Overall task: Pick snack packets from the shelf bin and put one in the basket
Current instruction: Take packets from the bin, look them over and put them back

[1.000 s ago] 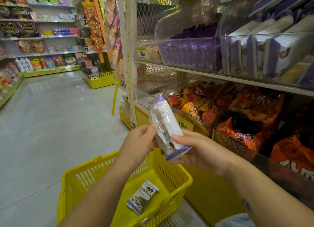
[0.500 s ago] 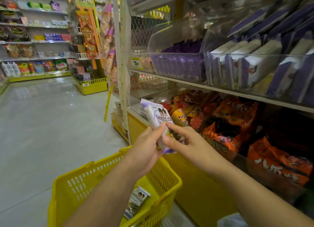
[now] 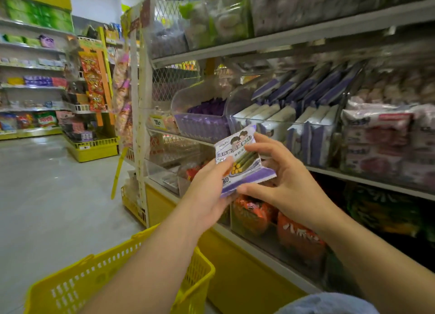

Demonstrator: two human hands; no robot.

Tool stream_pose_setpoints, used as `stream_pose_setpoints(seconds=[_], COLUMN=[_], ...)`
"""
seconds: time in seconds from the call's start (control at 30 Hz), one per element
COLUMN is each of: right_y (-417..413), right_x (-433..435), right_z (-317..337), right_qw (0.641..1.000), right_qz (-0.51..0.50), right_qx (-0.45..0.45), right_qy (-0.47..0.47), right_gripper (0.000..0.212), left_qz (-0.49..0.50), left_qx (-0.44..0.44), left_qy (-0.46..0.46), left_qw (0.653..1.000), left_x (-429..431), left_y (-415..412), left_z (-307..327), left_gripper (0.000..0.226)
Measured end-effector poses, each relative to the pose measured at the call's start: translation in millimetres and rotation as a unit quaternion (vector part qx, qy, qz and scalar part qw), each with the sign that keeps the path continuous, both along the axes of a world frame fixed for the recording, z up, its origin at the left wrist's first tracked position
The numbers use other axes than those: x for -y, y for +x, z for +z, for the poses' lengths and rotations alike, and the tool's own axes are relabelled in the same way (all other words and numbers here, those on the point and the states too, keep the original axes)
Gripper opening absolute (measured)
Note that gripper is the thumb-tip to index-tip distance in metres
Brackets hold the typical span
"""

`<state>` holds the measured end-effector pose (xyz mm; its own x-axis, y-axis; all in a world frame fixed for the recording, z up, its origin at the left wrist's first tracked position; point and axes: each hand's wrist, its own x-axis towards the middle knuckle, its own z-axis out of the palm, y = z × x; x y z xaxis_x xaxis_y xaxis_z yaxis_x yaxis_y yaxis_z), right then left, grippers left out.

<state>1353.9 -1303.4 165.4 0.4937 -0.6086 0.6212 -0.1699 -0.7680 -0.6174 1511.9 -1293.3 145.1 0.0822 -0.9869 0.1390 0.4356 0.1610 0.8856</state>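
Room: we stand in a shop aisle, with a pale glossy floor (image 3: pixel 47 196) on our left and a stocked shelf unit (image 3: pixel 294 35) close on our right.
Task item: the snack packet (image 3: pixel 237 158) is white with a purple band, its printed face turned toward us. We hold it in the air in front of the middle shelf.
Axis: its long axis runs roughly up and down in view, with the top leaning a little to the left. The purple band is the low end, the cartoon figures are the high end, and the upper edge rises toward the right.
Left grip: our left hand (image 3: pixel 207 191) holds the packet's left side, thumb pressed on the printed face and the other fingers curled behind it.
Right grip: our right hand (image 3: pixel 282 184) has its fingers spread and curved. One fingertip is on the upper right corner and the thumb is under the lower edge, pinching the packet between them.
Behind: the clear shelf bin (image 3: pixel 282 125) sits just past the packet, filled with upright white-and-purple packs of the same look.
Beside: a second clear bin (image 3: pixel 202 125) to the left holds darker purple packs, with a yellow price tag (image 3: pixel 156 121) next to it.
Below: orange bags (image 3: pixel 296 238) lie behind a clear front under our hands.
Low in view: the yellow basket (image 3: pixel 77 288) is well below the packet. Our left forearm crosses over it and hides much of its inside.
Far end: more shelves (image 3: pixel 30 85) line the back wall, with a low yellow rack (image 3: pixel 94 146) in front of them. The labels are too blurred to read.
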Motion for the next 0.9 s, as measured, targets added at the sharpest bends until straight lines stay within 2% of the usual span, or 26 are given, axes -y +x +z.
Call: stream_pose_setpoints(seconds=[0.13, 0.2, 0.3, 0.37, 0.47, 0.5, 0.63, 0.77, 0.83, 0.9], right_y=[-30.3, -41.9, -56.2, -63.1, -65.5, -64.9, -57.6, -47.8, -41.9, -35.7], right_x=[-2.9, 0.5, 11.4, 21.1, 39.3, 46.6, 79.6, 107.4, 118.8, 124.9], right_z=[46.8, 70.6, 106.3, 129.4, 159.5, 167.7, 187.8, 190.9, 186.6, 179.5], right_qw=[0.994, 0.991, 0.984, 0.98, 0.975, 0.973, 0.958, 0.928, 0.899, 0.868], right_qz=[-0.073, -0.106, -0.152, -0.173, -0.185, -0.188, -0.2, -0.21, -0.23, -0.265], right_qx=[-0.025, -0.023, -0.025, -0.033, -0.084, -0.105, -0.199, -0.305, -0.369, -0.411], right_qy=[-0.071, -0.084, -0.086, -0.088, -0.087, -0.079, -0.052, -0.036, -0.047, -0.088], right_gripper=[0.043, 0.033, 0.031, 0.031, 0.035, 0.036, 0.035, 0.036, 0.041, 0.046], left_qz=[-0.041, -0.014, 0.081, 0.13, 0.185, 0.195, 0.183, 0.133, 0.124, 0.129], left_qx=[0.058, 0.152, 0.286, 0.356, 0.462, 0.496, 0.619, 0.693, 0.725, 0.731], left_qy=[-0.011, -0.027, -0.07, -0.123, -0.186, -0.196, -0.241, -0.246, -0.25, -0.265], left_qw=[0.997, 0.988, 0.952, 0.917, 0.847, 0.823, 0.725, 0.665, 0.63, 0.616], left_x=[6.7, 15.1, 31.0, 43.8, 63.2, 69.8, 98.0, 122.1, 134.6, 139.5], left_y=[-26.1, -36.2, -41.4, -37.4, -29.5, -27.7, -23.6, -17.0, -12.0, -8.4], left_z=[36.0, 49.2, 61.7, 63.8, 65.3, 66.0, 72.8, 78.4, 78.3, 77.4], left_gripper=[0.031, 0.039, 0.049, 0.047, 0.022, 0.021, 0.025, 0.028, 0.038, 0.047])
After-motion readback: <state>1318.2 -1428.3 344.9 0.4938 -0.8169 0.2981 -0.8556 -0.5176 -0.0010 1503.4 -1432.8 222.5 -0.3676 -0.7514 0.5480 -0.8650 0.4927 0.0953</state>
